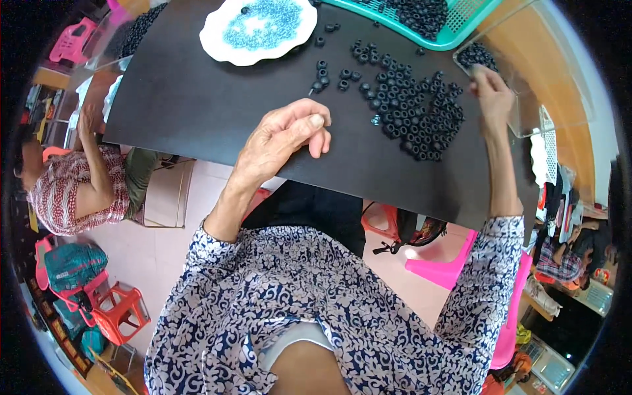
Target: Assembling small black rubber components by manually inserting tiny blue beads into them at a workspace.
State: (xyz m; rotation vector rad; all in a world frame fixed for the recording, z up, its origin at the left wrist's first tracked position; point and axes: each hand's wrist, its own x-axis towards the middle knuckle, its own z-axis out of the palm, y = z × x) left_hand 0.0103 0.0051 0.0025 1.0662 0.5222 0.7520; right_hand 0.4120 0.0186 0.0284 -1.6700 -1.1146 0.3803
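Observation:
My left hand [282,137] is held over the front edge of the dark table, its fingers curled and the thumb resting against them. What it may hold is hidden. On the right, my right hand [494,97] reaches to the edge of a clear plastic box [520,126] with black beads [479,56] inside. Its fingers are closed together at the tips; whatever is between them is too small to name. Between the hands lies a spread of loose black beads [411,112], with small clear-blue beads [376,120] at its left side. A few black beads [320,82] sit beyond my left hand.
A white scalloped plate [209,39] of small blue beads stands at the far side. Right of it is a green basket [484,16] of black beads. Another person [79,184] sits at the left end of the table [178,99]. A pink stool [441,268] stands below.

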